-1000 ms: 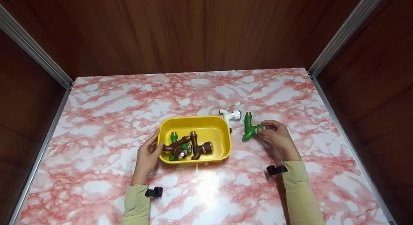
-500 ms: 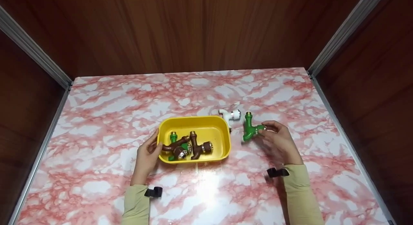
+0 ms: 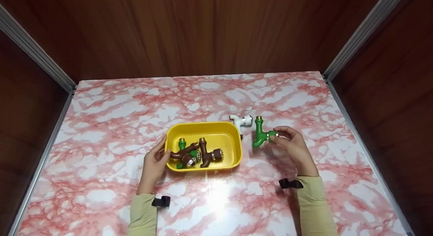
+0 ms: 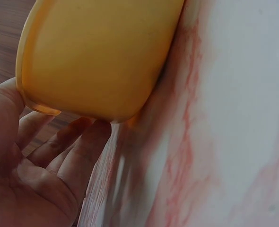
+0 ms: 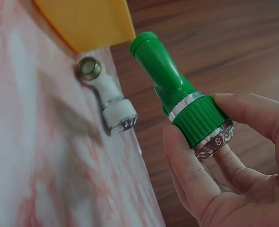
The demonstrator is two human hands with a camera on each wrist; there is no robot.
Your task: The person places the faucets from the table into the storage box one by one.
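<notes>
My right hand [image 3: 293,144] pinches the ribbed knob of a green tap [image 3: 259,134] between thumb and fingers. The right wrist view shows this tap [image 5: 161,68] held above the table, its chrome cap towards the palm. My left hand [image 3: 156,163] grips the left end of a yellow plastic tub [image 3: 233,127], thumb at the rim and fingers against the outer wall [image 4: 101,56]. Inside the tub lie a brown tap [image 3: 205,154], another brown tap [image 3: 181,154] and, partly hidden beneath it, a green tap [image 3: 182,143]. A white tap [image 3: 239,121] lies just behind the tub's right corner, partly hidden by it.
The tub stands on a pink-and-white marbled table [image 3: 111,127]. Dark wood-grain panels [image 3: 203,33] rise at the back and both sides, with metal corner posts [image 3: 363,36]. A black strap mount [image 3: 291,184] sits at the right wrist, and another [image 3: 161,201] at the left.
The right hand has turned the green tap a little and shifted it slightly left and away. The left hand and the tub have stayed in place.
</notes>
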